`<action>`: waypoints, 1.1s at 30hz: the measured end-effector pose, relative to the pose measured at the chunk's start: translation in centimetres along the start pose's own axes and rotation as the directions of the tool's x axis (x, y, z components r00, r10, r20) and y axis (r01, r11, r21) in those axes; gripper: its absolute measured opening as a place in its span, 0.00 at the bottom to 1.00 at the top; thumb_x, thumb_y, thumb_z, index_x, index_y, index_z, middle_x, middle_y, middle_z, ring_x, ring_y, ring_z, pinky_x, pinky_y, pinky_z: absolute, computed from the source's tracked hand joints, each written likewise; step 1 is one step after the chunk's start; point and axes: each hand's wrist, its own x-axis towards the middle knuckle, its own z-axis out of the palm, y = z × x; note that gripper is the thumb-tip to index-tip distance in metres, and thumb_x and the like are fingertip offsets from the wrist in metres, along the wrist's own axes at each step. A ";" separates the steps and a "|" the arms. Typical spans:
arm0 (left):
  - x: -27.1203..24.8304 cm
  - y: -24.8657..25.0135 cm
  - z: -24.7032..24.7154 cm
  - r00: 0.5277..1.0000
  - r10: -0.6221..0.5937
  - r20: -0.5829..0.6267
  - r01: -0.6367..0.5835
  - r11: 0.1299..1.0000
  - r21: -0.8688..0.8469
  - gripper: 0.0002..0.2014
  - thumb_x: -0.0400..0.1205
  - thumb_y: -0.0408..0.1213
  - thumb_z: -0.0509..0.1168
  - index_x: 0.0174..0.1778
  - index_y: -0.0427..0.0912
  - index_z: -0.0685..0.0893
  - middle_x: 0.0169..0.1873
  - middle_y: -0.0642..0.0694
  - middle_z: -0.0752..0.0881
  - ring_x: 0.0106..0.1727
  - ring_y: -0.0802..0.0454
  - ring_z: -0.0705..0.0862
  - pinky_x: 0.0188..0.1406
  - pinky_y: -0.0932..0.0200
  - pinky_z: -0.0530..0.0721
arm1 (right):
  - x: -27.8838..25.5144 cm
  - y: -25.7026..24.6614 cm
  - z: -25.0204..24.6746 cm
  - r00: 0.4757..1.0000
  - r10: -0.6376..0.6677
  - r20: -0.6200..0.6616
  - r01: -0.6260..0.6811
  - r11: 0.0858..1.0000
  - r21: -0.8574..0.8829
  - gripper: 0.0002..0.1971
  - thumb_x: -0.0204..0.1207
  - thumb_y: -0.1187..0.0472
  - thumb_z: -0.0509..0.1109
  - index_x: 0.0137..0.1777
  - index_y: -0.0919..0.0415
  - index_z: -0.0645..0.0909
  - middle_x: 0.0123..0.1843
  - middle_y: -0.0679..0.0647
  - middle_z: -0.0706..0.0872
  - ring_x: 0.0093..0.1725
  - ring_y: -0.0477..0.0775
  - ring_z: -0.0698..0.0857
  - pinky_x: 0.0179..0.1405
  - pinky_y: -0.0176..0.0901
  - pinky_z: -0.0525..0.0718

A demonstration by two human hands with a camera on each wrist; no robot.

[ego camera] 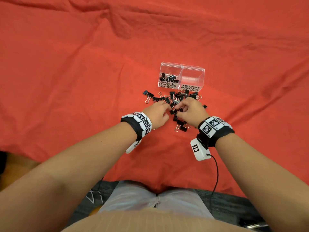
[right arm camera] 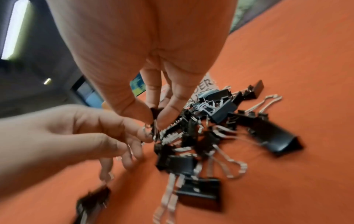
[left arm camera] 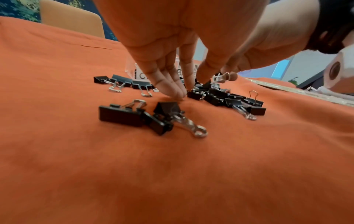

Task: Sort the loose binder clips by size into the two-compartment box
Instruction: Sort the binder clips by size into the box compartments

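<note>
A clear two-compartment box point(ego camera: 182, 66) stands on the red cloth. Its left half, labelled small point(ego camera: 168, 84), holds several black clips. The right half, labelled medium point(ego camera: 192, 76), shows none. A pile of loose black binder clips point(ego camera: 177, 97) of two sizes lies just in front of it. My right hand point(right arm camera: 155, 117) hovers over the pile and pinches a small black clip point(right arm camera: 154, 112) between thumb and fingers. My left hand point(left arm camera: 177, 92) reaches in from the left with straight fingers, its tips on the cloth beside the clips point(left arm camera: 220, 97) and by the pinched clip's wire handle.
A few clips point(ego camera: 148, 94) lie spread to the left of the pile, and others point(ego camera: 181, 127) lie nearer me. A black cable point(ego camera: 217, 173) hangs from my right wrist unit over the table's near edge. An orange chair back point(left arm camera: 70, 19) stands beyond the far edge.
</note>
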 end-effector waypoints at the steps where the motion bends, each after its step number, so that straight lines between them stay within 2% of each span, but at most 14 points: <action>1: 0.1 0.3 0.0 1.000 -0.002 -0.016 0.001 0.998 -0.057 0.17 0.80 0.36 0.60 0.66 0.42 0.79 0.55 0.43 0.82 0.55 0.46 0.81 0.57 0.51 0.81 | 0.2 -0.1 -0.1 1.000 0.023 -0.010 -0.022 0.998 0.053 0.07 0.67 0.66 0.74 0.45 0.58 0.86 0.42 0.50 0.77 0.35 0.46 0.76 0.38 0.38 0.76; 5: 0.4 1.1 0.3 0.991 -0.098 -0.092 0.068 0.955 -0.289 0.10 0.82 0.37 0.64 0.54 0.36 0.84 0.41 0.42 0.86 0.41 0.49 0.80 0.45 0.57 0.80 | 0.3 -0.8 -0.1 0.995 0.091 0.048 -0.100 0.965 0.244 0.09 0.68 0.69 0.74 0.48 0.60 0.86 0.33 0.54 0.78 0.27 0.47 0.74 0.28 0.36 0.75; 7: 0.6 0.7 0.2 0.985 -0.140 -0.100 0.101 0.942 -0.320 0.08 0.83 0.37 0.64 0.48 0.36 0.85 0.37 0.44 0.85 0.39 0.50 0.80 0.41 0.59 0.77 | 0.3 -0.9 -0.1 0.990 0.107 0.090 -0.128 0.956 0.263 0.10 0.68 0.70 0.73 0.48 0.60 0.86 0.31 0.56 0.79 0.24 0.46 0.73 0.24 0.33 0.73; 10: 0.6 -0.4 -0.2 0.984 -0.169 -0.063 0.140 0.937 -0.320 0.07 0.83 0.33 0.63 0.45 0.36 0.85 0.38 0.43 0.86 0.41 0.47 0.84 0.46 0.53 0.85 | 0.4 -0.9 -0.1 0.990 0.124 0.061 -0.135 0.960 0.245 0.09 0.70 0.69 0.71 0.48 0.59 0.86 0.31 0.56 0.80 0.22 0.46 0.72 0.19 0.29 0.71; 13: 0.3 -1.5 -0.7 0.977 -0.207 -0.053 0.179 0.929 -0.323 0.07 0.83 0.30 0.60 0.50 0.38 0.84 0.40 0.47 0.83 0.42 0.49 0.83 0.48 0.54 0.85 | 0.8 -0.9 -0.6 0.984 0.178 0.006 -0.171 0.934 0.314 0.09 0.75 0.69 0.66 0.44 0.56 0.86 0.34 0.55 0.84 0.27 0.49 0.78 0.25 0.36 0.76; 15: 0.0 -2.0 -1.0 0.978 -0.197 -0.065 0.170 0.941 -0.291 0.09 0.82 0.28 0.59 0.52 0.39 0.84 0.42 0.48 0.82 0.41 0.51 0.81 0.46 0.58 0.83 | 1.5 -0.8 -0.8 0.971 0.238 -0.002 -0.217 0.889 0.403 0.15 0.76 0.71 0.60 0.38 0.55 0.85 0.36 0.54 0.84 0.30 0.49 0.79 0.31 0.39 0.78; 17: -0.4 -2.0 -1.2 0.991 -0.120 -0.053 0.107 0.974 -0.198 0.08 0.80 0.31 0.61 0.52 0.41 0.84 0.43 0.48 0.83 0.40 0.52 0.80 0.48 0.55 0.85 | 2.2 -1.1 -0.8 0.958 0.283 0.039 -0.256 0.789 0.559 0.18 0.71 0.76 0.55 0.34 0.58 0.83 0.36 0.54 0.83 0.31 0.50 0.78 0.32 0.40 0.78; 19: -0.9 -1.7 -1.0 1.000 0.002 0.023 -0.001 0.999 -0.047 0.09 0.77 0.39 0.67 0.52 0.44 0.83 0.45 0.49 0.83 0.44 0.52 0.80 0.49 0.52 0.84 | 2.8 -1.7 -0.7 0.949 0.300 0.099 -0.284 0.669 0.687 0.15 0.70 0.77 0.55 0.35 0.62 0.80 0.34 0.55 0.79 0.31 0.50 0.76 0.27 0.39 0.75; 21: -1.2 -1.4 -0.4 0.990 0.086 0.115 -0.100 0.988 0.120 0.12 0.76 0.46 0.69 0.52 0.46 0.82 0.48 0.49 0.82 0.51 0.50 0.80 0.49 0.54 0.82 | 3.2 -2.3 -0.6 0.948 0.297 0.114 -0.288 0.648 0.705 0.08 0.74 0.70 0.61 0.38 0.62 0.79 0.33 0.53 0.77 0.29 0.49 0.74 0.26 0.40 0.73; 23: -1.2 -1.3 0.0 0.980 0.134 0.148 -0.165 0.960 0.227 0.13 0.77 0.47 0.69 0.53 0.45 0.82 0.52 0.46 0.81 0.57 0.47 0.79 0.50 0.54 0.79 | 3.8 -2.6 -0.7 0.970 0.240 0.035 -0.223 0.824 0.521 0.06 0.75 0.62 0.66 0.39 0.62 0.81 0.36 0.50 0.80 0.30 0.47 0.75 0.28 0.37 0.73; 25: -1.1 -1.2 0.1 0.978 0.156 0.140 -0.187 0.951 0.248 0.12 0.79 0.44 0.67 0.55 0.42 0.82 0.54 0.44 0.81 0.59 0.44 0.79 0.51 0.53 0.77 | 4.4 -2.9 -0.2 0.993 0.106 -0.047 -0.093 0.970 0.224 0.07 0.75 0.61 0.67 0.43 0.64 0.84 0.37 0.47 0.83 0.31 0.44 0.77 0.30 0.35 0.75; 28: -1.0 -1.4 0.1 0.981 0.179 0.071 -0.190 0.958 0.213 0.11 0.78 0.40 0.66 0.53 0.40 0.82 0.54 0.42 0.81 0.60 0.43 0.78 0.55 0.52 0.76 | 5.0 -3.6 1.0 0.999 -0.031 -0.019 0.029 0.995 -0.099 0.07 0.75 0.63 0.66 0.52 0.60 0.83 0.38 0.48 0.81 0.34 0.48 0.78 0.39 0.43 0.82; 31: -0.8 -2.1 -0.3 0.990 0.138 0.010 -0.138 0.980 0.141 0.11 0.75 0.41 0.67 0.50 0.41 0.81 0.51 0.43 0.81 0.58 0.44 0.76 0.58 0.51 0.77 | 5.4 -3.4 2.2 0.997 -0.066 0.027 0.071 0.967 -0.244 0.14 0.76 0.62 0.66 0.61 0.58 0.80 0.55 0.59 0.86 0.48 0.59 0.85 0.51 0.48 0.84; 33: -0.6 -2.6 -0.9 0.995 0.066 -0.078 -0.064 0.998 0.027 0.09 0.74 0.41 0.68 0.48 0.42 0.82 0.49 0.45 0.84 0.56 0.46 0.77 0.58 0.52 0.77 | 5.3 -3.2 2.7 0.996 -0.078 0.031 0.084 0.952 -0.294 0.15 0.77 0.60 0.65 0.63 0.58 0.79 0.60 0.61 0.85 0.57 0.63 0.84 0.54 0.51 0.84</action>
